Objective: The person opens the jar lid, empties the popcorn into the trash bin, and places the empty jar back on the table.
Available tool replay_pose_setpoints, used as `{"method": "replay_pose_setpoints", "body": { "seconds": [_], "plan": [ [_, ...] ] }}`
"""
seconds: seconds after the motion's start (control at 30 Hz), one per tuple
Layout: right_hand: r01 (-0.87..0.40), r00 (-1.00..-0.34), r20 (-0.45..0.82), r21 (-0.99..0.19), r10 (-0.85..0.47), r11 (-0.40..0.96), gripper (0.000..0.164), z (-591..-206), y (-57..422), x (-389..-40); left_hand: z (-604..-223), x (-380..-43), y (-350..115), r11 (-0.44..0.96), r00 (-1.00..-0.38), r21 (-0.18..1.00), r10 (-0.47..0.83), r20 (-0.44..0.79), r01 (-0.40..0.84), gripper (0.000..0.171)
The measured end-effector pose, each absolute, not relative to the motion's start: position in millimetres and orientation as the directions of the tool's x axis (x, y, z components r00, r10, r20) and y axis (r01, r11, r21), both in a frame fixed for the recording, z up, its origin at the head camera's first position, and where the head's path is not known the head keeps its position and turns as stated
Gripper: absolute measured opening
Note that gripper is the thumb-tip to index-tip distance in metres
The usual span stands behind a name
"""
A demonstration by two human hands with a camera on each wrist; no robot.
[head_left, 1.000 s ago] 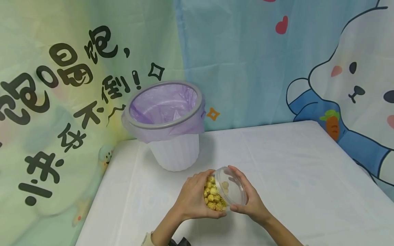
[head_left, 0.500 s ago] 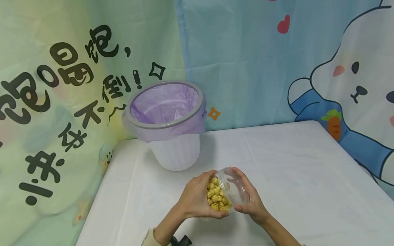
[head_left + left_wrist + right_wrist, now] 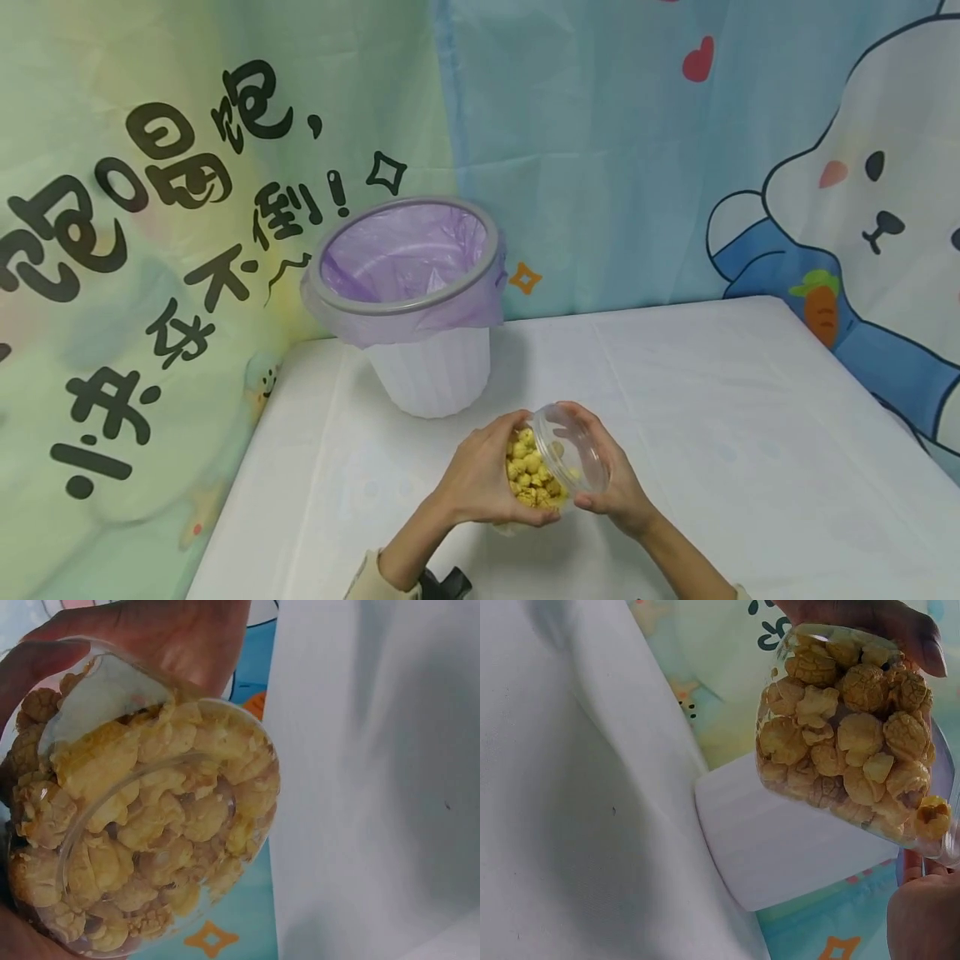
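My left hand point(image 3: 483, 479) grips a clear plastic jar of yellow popcorn point(image 3: 534, 471), held tilted above the white table. At the jar's mouth is a clear round lid point(image 3: 573, 450), which the fingers and thumb of my right hand point(image 3: 621, 483) grip by its rim. A piece of popcorn shows through the lid. The left wrist view looks closely at the jar's clear base point(image 3: 157, 817), with popcorn packed behind it. From the right wrist, the jar's side point(image 3: 840, 727) is visible, and one popcorn piece point(image 3: 932, 817) sits near the mouth end. Whether the lid touches the jar is unclear.
A white bin point(image 3: 431, 375) with a grey rim and purple liner point(image 3: 405, 250) stands at the back left of the white-covered table point(image 3: 675, 400). Printed curtains point(image 3: 585, 167) hang behind. A black object point(image 3: 446, 583) shows by my left wrist.
Both hands have shifted slightly to the right with the jar and lid. A yellow bit now shows lower in the lid. The bin has stayed in place, while the view has turned a little.
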State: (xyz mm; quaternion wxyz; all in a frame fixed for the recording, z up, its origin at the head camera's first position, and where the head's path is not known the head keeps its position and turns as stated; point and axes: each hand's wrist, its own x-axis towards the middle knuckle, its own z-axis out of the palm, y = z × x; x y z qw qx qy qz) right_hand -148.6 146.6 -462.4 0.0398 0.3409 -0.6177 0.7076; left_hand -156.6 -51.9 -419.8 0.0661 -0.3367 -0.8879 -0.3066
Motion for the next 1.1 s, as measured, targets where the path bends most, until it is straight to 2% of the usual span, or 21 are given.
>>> {"method": "replay_pose_setpoints", "body": {
  "seconds": [0.13, 0.23, 0.4, 0.5, 0.67, 0.73, 0.83, 0.97, 1.1],
  "plan": [
    [-0.491, -0.718, 0.549, -0.835, -0.428, -0.248, 0.09, -458, 151, -152, -417, -157, -55, 0.487, -0.754, 0.638, 0.612, 0.237, 0.596, 0.095],
    [-0.466, -0.654, 0.534, -0.842, -0.535, -0.271, 0.093, -452, 157, -156, -413, -158, -60, 0.415, -0.723, 0.72, 0.67, 0.172, 0.556, 0.092],
    [-0.469, -0.533, 0.478, -0.854, -0.698, -0.226, 0.103, -441, 168, -164, -405, -160, -68, 0.394, -0.659, 0.702, 0.738, 0.143, 0.594, 0.093],
    [-0.513, -0.499, 0.49, -0.832, -0.715, -0.212, 0.109, -436, 170, -165, -401, -161, -70, 0.424, -0.671, 0.665, 0.724, 0.159, 0.615, 0.097],
    [-0.486, -0.564, 0.526, -0.835, -0.637, -0.259, 0.106, -434, 165, -161, -397, -159, -67, 0.558, -0.724, 0.493, 0.64, 0.257, 0.668, 0.105],
    [-0.465, -0.611, 0.521, -0.845, -0.595, -0.263, 0.102, -434, 161, -158, -397, -158, -66, 0.613, -0.732, 0.405, 0.612, 0.3, 0.678, 0.107],
    [-0.449, -0.662, 0.512, -0.856, -0.547, -0.257, 0.097, -433, 157, -155, -396, -157, -64, 0.652, -0.733, 0.336, 0.588, 0.341, 0.679, 0.108],
    [-0.462, -0.671, 0.521, -0.85, -0.528, -0.252, 0.095, -430, 155, -155, -393, -157, -63, 0.65, -0.728, 0.331, 0.591, 0.347, 0.685, 0.107],
    [-0.495, -0.627, 0.554, -0.826, -0.548, -0.269, 0.096, -428, 157, -157, -391, -157, -66, 0.591, -0.728, 0.438, 0.623, 0.285, 0.677, 0.105]
  ]
}}
